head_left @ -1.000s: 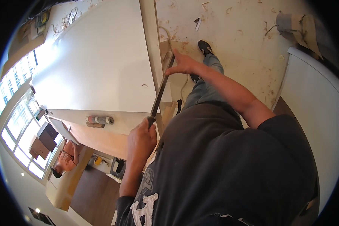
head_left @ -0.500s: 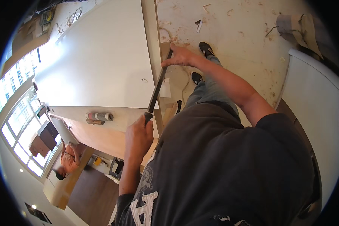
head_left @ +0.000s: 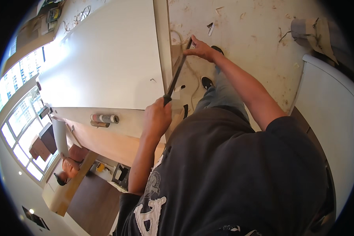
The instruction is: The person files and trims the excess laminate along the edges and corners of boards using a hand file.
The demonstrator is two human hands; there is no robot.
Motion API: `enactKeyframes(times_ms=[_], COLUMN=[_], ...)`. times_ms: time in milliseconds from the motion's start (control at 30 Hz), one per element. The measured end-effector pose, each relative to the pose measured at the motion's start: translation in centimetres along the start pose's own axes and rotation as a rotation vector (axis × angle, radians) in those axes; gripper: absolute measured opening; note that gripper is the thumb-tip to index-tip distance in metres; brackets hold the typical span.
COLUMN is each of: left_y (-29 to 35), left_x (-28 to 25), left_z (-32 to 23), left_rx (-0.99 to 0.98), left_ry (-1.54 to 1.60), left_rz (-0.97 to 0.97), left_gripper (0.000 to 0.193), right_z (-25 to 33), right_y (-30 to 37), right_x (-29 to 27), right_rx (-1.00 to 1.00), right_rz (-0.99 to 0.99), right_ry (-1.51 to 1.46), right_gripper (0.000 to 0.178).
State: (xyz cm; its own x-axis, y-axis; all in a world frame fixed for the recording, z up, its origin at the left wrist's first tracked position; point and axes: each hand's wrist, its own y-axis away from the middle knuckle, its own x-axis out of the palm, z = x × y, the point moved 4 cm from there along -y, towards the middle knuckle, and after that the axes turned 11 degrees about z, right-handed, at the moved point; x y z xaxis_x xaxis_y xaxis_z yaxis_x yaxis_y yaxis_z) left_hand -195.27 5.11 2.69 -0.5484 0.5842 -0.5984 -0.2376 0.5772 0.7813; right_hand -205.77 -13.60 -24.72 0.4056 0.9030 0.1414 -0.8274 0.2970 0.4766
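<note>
A long, dark flat file (head_left: 178, 74) runs slantwise along the edge of a large white panel (head_left: 110, 59). My left hand (head_left: 157, 120) is closed round its handle at the near end. At the far end, the thumb and fingers of my right hand (head_left: 202, 51) pinch the tip. The file's middle lies by the panel's right edge; whether it touches there I cannot tell. A pale wooden strip (head_left: 164, 35) borders that edge.
Shavings and a small white scrap (head_left: 211, 29) litter the floor, where a cable (head_left: 194, 84) curves near my shoes. Rolls (head_left: 105, 118) lie beside the panel. A white cabinet-like unit (head_left: 326, 118) stands at right. Another person (head_left: 70, 167) handles a long pale piece at far left.
Both my hands and the file have shifted away from my body and to the right, along the panel's edge. The other person's long pale piece has changed position.
</note>
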Motion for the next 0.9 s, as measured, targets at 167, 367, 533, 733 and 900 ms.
enactKeyframes(times_ms=[167, 367, 533, 733, 900], left_y=[6.2, 4.5, 3.1, 3.7, 4.4], left_x=[-2.5, 3.7, 2.6, 2.4, 2.4], left_z=[1.5, 4.4, 2.4, 3.1, 3.9], left_rx=[-0.013, -0.004, -0.107, 0.008, 0.081], left_ry=[0.283, 0.588, 0.596, 0.705, 0.780], left_rz=[-0.055, 0.093, 0.149, 0.122, -0.081], left_gripper=[0.031, 0.041, 0.029, 0.020, 0.017], right_z=[5.8, 11.4, 11.5, 12.3, 1.1], right_y=[2.0, 5.2, 6.9, 11.2, 12.9], right_x=[1.8, 4.8, 4.2, 7.9, 14.5], right_rx=[-0.368, -0.354, -0.336, -0.304, 0.554], right_rz=[-0.069, -0.040, -0.038, -0.128, 0.029], right_ry=[-0.299, -0.238, -0.410, -0.584, -1.089], right_gripper=[0.115, 0.106, 0.105, 0.084, 0.020])
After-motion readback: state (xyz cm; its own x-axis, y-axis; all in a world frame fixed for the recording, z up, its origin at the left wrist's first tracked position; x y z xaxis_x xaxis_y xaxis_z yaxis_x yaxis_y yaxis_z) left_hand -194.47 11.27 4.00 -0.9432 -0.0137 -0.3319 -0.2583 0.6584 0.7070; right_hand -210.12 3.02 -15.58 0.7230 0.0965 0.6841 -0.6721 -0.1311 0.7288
